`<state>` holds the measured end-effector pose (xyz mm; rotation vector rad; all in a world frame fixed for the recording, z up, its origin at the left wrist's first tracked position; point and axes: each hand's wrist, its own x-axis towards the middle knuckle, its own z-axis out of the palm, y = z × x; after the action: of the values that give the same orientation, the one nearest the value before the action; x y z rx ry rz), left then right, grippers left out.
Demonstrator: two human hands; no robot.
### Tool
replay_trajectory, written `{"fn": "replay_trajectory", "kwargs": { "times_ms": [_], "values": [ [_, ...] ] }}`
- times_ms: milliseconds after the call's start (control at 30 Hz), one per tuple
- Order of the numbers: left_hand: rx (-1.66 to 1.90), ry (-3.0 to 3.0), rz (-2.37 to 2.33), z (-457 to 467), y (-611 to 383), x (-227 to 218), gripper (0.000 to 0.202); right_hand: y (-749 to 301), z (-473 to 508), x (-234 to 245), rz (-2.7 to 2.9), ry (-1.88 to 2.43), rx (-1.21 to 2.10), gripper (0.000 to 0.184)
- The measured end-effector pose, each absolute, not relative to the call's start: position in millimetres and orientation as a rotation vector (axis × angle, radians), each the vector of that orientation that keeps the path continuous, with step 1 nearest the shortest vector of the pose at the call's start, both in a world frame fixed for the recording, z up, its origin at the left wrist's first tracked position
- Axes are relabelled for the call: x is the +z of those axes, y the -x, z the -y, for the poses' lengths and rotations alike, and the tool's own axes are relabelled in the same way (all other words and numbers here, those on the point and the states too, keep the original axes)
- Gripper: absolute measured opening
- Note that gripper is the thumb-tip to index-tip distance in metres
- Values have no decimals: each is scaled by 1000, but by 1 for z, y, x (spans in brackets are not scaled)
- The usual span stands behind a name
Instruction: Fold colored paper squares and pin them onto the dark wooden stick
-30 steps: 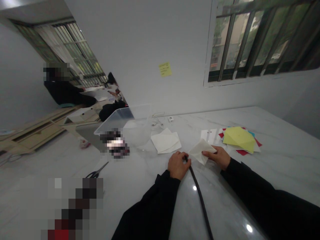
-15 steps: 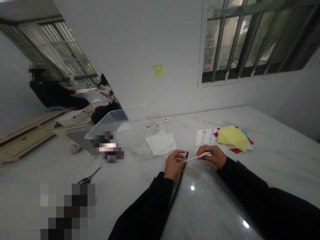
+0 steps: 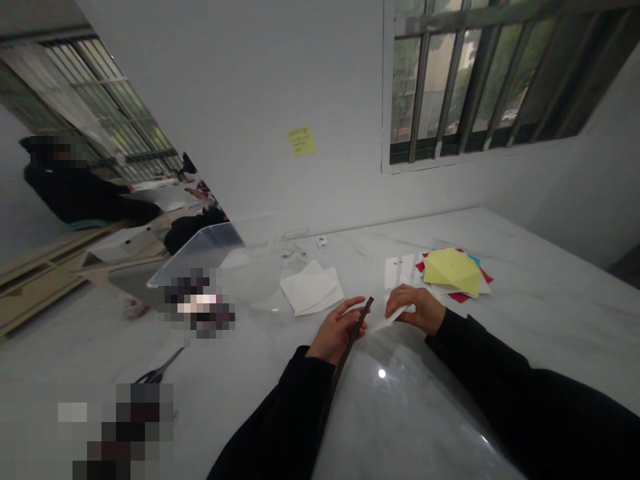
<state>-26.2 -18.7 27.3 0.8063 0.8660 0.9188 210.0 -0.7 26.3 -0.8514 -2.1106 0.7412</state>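
A long, thin dark brown strip [image 3: 356, 333] runs slantwise along my left hand [image 3: 336, 333] and down beside the sleeve. My left thumb and fingers bend round the strip, and fingertips show on its right side. Across a small gap, my right hand [image 3: 415, 310] pinches a small, thin white piece of paper [image 3: 393, 320] between thumb and fingers. The paper tilts down toward my left hand. Behind my left hand lie white paper sheets [image 3: 313, 288] in a loose pile.
Coloured papers [image 3: 453, 272], yellow on top, lie at the right. Scissors [image 3: 157, 375] rest at the left, near a clear plastic bin [image 3: 200, 250]. A small white block [image 3: 321, 241] and thin wire [image 3: 295, 248] sit by the wall. A person [image 3: 75, 180] sits far left.
My left hand has let go of the white paper and now has the brown strip across its fingers. The paper in my right hand has tilted downward. The view has shifted slightly right.
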Motion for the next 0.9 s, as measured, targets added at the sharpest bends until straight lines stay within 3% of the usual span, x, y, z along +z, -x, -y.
{"fn": "replay_trajectory", "kwargs": {
  "times_ms": [367,900],
  "values": [
    [983,-1003,-910,19,24,25,37,-203,8,34,2132,778,511,16],
    [826,-1268,-983,23,22,28,30,-206,10,33,2137,843,439,7]
  ]
}}
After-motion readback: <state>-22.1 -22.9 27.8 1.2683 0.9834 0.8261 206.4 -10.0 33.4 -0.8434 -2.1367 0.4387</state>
